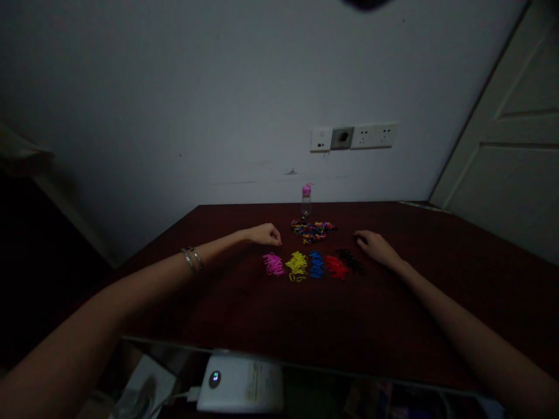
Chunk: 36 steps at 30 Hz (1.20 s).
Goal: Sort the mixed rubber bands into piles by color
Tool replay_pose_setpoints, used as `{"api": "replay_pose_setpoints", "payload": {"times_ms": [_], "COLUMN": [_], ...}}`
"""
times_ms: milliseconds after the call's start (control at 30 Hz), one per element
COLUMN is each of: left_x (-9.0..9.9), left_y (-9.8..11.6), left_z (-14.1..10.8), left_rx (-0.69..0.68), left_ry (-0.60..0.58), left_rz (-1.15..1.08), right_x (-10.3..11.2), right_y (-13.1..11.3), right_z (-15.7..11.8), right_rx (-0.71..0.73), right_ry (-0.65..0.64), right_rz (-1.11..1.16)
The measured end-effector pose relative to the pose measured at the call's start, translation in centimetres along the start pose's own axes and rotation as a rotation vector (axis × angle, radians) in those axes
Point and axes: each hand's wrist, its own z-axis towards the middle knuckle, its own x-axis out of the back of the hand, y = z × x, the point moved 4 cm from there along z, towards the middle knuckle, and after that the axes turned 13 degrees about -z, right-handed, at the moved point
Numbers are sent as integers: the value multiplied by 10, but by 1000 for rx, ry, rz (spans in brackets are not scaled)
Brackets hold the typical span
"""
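Observation:
My left hand [267,234] rests on the dark red-brown table with its fingers curled in. What they hold, if anything, is hidden. Just in front of it lies a pile of pink rubber bands [274,264]. To the right follow piles of yellow bands [297,263], blue bands [317,265], red bands [336,267] and black bands [350,261]. My right hand [374,245] lies beside the black pile, fingers loosely bent and apart from it, nothing visible in them. Between and beyond both hands is a mixed multicoloured heap of bands [312,230].
A small clear bottle with a pink top [306,201] stands behind the mixed heap, near the wall. Sockets [373,135] are on the wall. A white power bank [244,384] with a cable sits below the table's front edge. A door [515,134] is at right.

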Motion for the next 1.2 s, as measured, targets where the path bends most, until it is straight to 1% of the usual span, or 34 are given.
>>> {"api": "replay_pose_setpoints", "payload": {"times_ms": [133, 267, 333, 400, 467, 600, 700, 767, 833, 1000, 1200], "left_x": [17, 42, 48, 49, 44, 32, 29, 30, 31, 32, 31], "left_y": [-19, -48, -63, -76, -85, -91, -94, -96, -98, -103, -105], "left_z": [26, 42, 45, 48, 50, 54, 52, 49, 47, 46, 48], "left_rx": [24, 94, 140, 179, 187, 141, 144, 142, 126, 74, 70], "left_ry": [165, 437, 559, 671, 768, 931, 1039, 1080, 1094, 1099, 1083], "left_rz": [46, 65, 41, 10, -33, -136, -195, -227, -252, -301, -330], "right_x": [2, 5, 7, 7, 8, 9, 10, 10, 10, 8, 3], "right_y": [-1, -3, -4, -4, -5, -6, -7, -7, -6, -6, -2], "right_z": [0, -1, -1, -2, -2, -2, -2, -2, -2, -1, 1], "right_rx": [-2, -10, -14, -21, -24, -14, -18, -25, -25, -23, -23], "right_ry": [-3, -14, -18, -18, -12, 5, 14, 17, 14, 10, 28], "right_rz": [6, -1, 0, 5, 12, 31, 40, 44, 44, 47, 83]}}
